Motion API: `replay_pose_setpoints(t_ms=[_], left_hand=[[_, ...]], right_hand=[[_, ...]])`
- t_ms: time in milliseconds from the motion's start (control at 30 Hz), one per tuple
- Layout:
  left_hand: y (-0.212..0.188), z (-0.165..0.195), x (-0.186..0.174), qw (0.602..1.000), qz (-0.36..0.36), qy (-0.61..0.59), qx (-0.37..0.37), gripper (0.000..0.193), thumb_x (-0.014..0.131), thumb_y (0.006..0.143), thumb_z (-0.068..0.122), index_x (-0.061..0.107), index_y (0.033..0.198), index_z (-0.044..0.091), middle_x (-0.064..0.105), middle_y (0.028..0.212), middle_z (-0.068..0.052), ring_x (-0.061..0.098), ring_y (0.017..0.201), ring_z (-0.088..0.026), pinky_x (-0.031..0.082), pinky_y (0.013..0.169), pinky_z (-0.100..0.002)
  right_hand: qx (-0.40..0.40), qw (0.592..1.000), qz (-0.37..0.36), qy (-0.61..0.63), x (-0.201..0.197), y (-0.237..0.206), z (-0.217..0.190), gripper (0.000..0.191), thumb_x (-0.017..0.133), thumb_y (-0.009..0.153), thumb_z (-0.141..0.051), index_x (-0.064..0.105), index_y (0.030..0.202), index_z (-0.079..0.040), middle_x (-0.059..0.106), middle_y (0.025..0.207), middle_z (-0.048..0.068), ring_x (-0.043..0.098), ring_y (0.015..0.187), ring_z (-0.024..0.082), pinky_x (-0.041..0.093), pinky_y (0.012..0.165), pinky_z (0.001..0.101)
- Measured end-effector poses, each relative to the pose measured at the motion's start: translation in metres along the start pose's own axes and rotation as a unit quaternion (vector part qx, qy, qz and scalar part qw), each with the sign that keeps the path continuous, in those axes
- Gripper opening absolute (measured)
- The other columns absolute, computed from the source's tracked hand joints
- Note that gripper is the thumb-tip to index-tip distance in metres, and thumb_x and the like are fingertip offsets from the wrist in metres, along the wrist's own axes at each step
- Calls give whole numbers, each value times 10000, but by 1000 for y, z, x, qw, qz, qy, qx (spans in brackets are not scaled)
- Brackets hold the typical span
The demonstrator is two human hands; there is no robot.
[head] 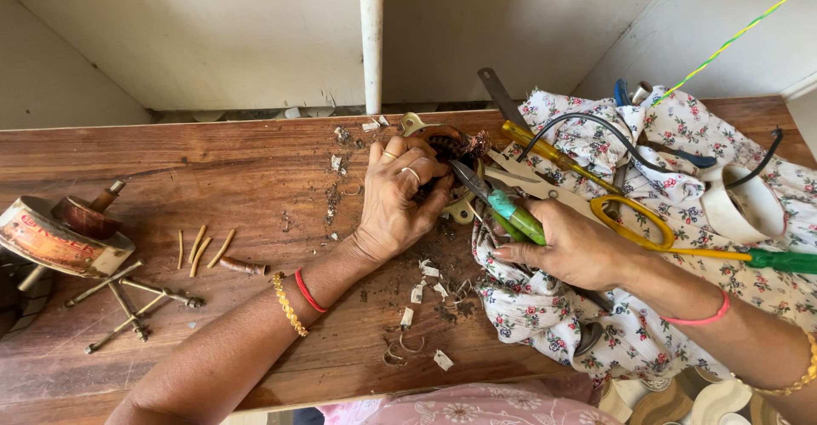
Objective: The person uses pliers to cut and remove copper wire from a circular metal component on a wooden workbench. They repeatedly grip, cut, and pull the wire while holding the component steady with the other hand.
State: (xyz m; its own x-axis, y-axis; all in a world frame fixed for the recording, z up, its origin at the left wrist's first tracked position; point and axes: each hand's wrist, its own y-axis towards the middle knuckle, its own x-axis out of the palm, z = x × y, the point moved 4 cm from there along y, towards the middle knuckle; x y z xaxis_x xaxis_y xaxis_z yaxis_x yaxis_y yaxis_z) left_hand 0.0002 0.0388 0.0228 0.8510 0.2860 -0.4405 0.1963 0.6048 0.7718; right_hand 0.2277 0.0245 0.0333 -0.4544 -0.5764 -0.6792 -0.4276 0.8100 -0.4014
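A worn wooden bench [213, 170] was set against a pale, chipped wall with a white post rising behind it. The left hand [398, 199] was closed over a small motor part with copper winding [449, 144], which was pinned to the bench just left of the flowered cloth [596, 306], the fingers curled tight about it. The right hand [572, 246] was wrapped firmly round the green-handled pliers [498, 204], whose tip was pressed in at the winding under the left fingers. The work was judged to be partly done: white scraps of insulation [425, 293] and dark dust had been scattered about the hands, yet much copper was left in the part. On the cloth were laid one pair of yellow-handled scissors [625, 225], one yellow screwdriver [553, 148], one green-handled screwdriver [779, 261] and one roll of white tape [745, 204]. Farther left, four thin yellowish sticks [200, 251] were counted beside one short copper piece [242, 266], with several long screws [128, 302] crossed near a round metal housing [59, 242] at the bench's edge.
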Motion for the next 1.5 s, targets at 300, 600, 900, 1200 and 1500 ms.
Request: replay_pose_setpoints(t_ms=[300,600,900,1200,1500], left_hand=[[1,-1,0,1000,-14,2,-6,197,799,803,84,675,954,99,663,997,-38,563,968,-228,368,864,-427],[2,1,2,999,-23,24,-5,180,794,813,108,713,975,107,657,982,-28,546,951,-225,362,851,-421],[1,2,-2,1000,-11,9,10,186,791,859,101,701,1022,85,643,990,-38,558,967,-231,359,861,-426],[1,6,-6,1000,-14,-4,9,177,797,858,108,706,1009,99,662,1013,-28,580,1045,-223,367,878,-421],[2,6,-3,1000,-14,14,6,194,794,814,84,700,983,100,653,1002,-35,560,1001,-230,361,866,-429]], right_hand=[[61,997,-48,30,2,9,22,291,726,917,-360,679,970,-78,645,689,54,624,625,143,534,617,330],[-91,963,-92,237,1,3,18,255,723,903,-226,656,1005,-1,672,747,45,658,659,117,548,609,282],[-85,955,-56,280,1,-6,28,302,649,732,-15,578,1026,-28,703,944,83,684,850,165,579,760,300],[-77,958,-79,264,-1,-11,16,252,661,686,-12,756,919,9,751,965,50,650,888,113,527,773,274],[-79,983,-47,157,-4,-9,-3,235,654,744,-24,731,966,-25,680,766,6,593,687,86,510,621,277]])
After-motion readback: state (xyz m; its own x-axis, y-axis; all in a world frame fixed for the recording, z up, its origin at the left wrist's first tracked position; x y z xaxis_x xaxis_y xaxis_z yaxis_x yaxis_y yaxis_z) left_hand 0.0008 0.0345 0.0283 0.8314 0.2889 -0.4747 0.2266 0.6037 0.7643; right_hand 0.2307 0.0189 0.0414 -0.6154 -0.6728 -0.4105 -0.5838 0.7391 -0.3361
